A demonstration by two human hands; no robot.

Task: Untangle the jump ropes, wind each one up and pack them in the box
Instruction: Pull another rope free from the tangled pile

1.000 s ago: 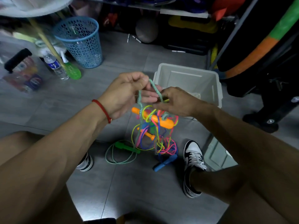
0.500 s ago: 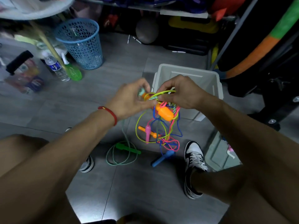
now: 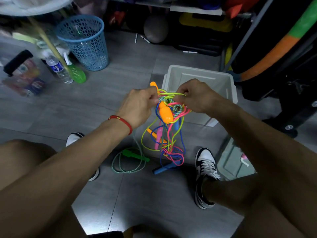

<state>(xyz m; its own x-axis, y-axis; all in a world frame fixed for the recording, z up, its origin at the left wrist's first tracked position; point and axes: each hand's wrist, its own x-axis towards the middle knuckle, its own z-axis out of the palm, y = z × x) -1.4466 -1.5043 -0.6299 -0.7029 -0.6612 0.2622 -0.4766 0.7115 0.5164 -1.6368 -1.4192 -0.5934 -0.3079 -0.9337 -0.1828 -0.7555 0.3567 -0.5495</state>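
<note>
Pulling at the knot point(image 3: 169, 102), both hands now pinch ropes close together, just in front of the box point(image 3: 229, 86). The tangle point(image 3: 164, 134) has lifted higher, so untangling is still early.

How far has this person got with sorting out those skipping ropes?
Barely begun. Nothing looks wound up, and the white box shows no rope in the part visible. Both the left hand and right hand pinch cords at the top of the tangle, picking it apart. A green rope trails loose on the floor. Still ahead: separating every rope, winding each, and packing.
</note>
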